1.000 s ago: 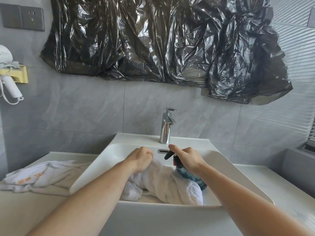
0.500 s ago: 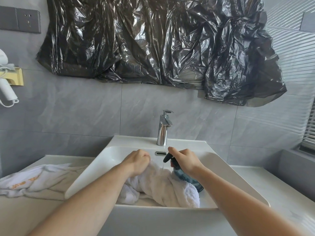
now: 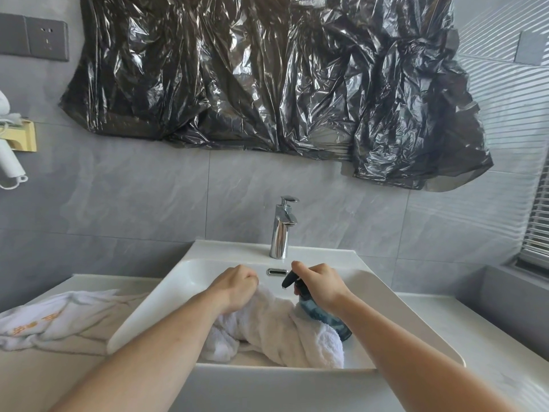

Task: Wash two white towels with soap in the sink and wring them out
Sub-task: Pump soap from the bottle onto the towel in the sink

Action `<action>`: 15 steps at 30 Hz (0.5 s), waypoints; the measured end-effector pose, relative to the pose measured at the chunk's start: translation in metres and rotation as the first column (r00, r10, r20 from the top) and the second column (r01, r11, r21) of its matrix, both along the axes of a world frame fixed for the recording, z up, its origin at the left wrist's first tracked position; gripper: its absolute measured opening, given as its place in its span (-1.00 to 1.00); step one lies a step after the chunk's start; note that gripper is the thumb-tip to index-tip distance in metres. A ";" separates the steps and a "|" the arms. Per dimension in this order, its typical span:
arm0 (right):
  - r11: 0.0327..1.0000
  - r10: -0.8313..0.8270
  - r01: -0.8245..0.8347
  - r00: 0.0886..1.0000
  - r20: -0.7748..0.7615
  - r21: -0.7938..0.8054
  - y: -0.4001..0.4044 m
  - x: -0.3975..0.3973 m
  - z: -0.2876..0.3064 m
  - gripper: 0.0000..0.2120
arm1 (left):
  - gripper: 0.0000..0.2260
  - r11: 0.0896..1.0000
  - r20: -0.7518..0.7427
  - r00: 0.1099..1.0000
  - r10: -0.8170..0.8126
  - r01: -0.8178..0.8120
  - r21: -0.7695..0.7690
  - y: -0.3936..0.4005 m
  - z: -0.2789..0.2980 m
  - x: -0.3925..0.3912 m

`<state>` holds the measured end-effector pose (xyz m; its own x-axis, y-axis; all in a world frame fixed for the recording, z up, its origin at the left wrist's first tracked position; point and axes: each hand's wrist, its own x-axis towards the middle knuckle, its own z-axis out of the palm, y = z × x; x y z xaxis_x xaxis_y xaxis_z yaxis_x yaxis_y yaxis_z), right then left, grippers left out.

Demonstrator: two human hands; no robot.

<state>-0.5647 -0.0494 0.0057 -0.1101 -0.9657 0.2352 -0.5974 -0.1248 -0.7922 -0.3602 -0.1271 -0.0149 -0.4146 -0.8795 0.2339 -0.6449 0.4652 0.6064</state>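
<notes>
A white towel (image 3: 276, 331) lies bunched in the white sink (image 3: 166, 295). My left hand (image 3: 236, 288) grips its upper end with curled fingers. My right hand (image 3: 319, 285) holds a blue soap bottle (image 3: 319, 315) with a black pump head, tilted over the towel, the index finger on top of the pump. The bottle's base rests by the towel's right end. A second white towel (image 3: 56, 319) with orange lettering lies crumpled on the counter left of the sink.
A chrome tap (image 3: 282, 230) stands at the sink's back rim, with an overflow slot (image 3: 277, 272) below it. Black plastic sheeting (image 3: 267, 75) covers the wall above. A hairdryer (image 3: 9, 162) hangs at far left. Grey counter (image 3: 463, 331) extends to the right.
Both hands stay in place over the towel. A thin stream seen at the pump nozzle half a second ago is no longer visible. The camera view shifted slightly.
</notes>
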 end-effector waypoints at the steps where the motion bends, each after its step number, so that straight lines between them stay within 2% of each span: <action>1: 1.000 -0.009 0.009 1.000 -0.001 -0.001 0.000 -0.001 -0.001 -0.51 | -0.72 1.000 0.002 1.000 0.001 -0.001 -0.003 0.000 0.000 0.000; 4: 0.999 -0.033 0.034 0.999 0.021 -0.010 0.003 -0.002 -0.002 -0.38 | -0.74 1.000 0.007 1.000 0.005 -0.005 0.000 0.001 0.000 0.001; 7: 0.998 -0.010 0.014 0.997 0.081 -0.058 0.009 -0.005 -0.001 -0.42 | -0.72 1.000 0.005 1.000 0.001 -0.001 -0.004 0.001 -0.001 0.001; 11: 0.990 -0.048 0.080 0.964 0.260 -0.112 0.011 -0.013 0.004 -0.44 | -0.72 1.000 0.014 1.000 0.012 -0.012 -0.017 0.003 0.001 0.001; 15: 0.951 -0.129 0.246 0.867 0.480 -0.187 0.005 -0.024 0.019 -0.48 | -0.73 1.000 0.014 1.000 0.022 -0.022 -0.016 0.004 0.000 0.002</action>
